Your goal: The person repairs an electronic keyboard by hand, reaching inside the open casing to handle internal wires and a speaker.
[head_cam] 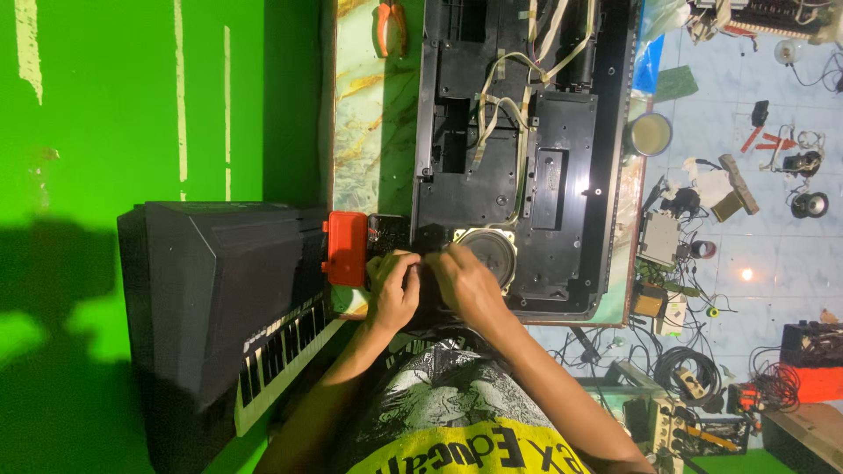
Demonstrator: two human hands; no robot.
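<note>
An opened black keyboard chassis (518, 158) is laid lengthwise on the marbled table (369, 132), its near end reaching almost to the table edge. Both hands are set at that near end beside the round speaker (488, 250). The left hand (392, 285) is curled at the chassis corner, and the right hand (465, 283) is bent over beside it; whether anything is pinched between the fingers cannot be told. An orange box (346, 248) is placed just left of the left hand. Orange-handled pliers (390, 26) lie on the bare strip of table. A second keyboard (281, 347) leans against the green wall (132, 105). The floor to the right is crowded with cables.
</note>
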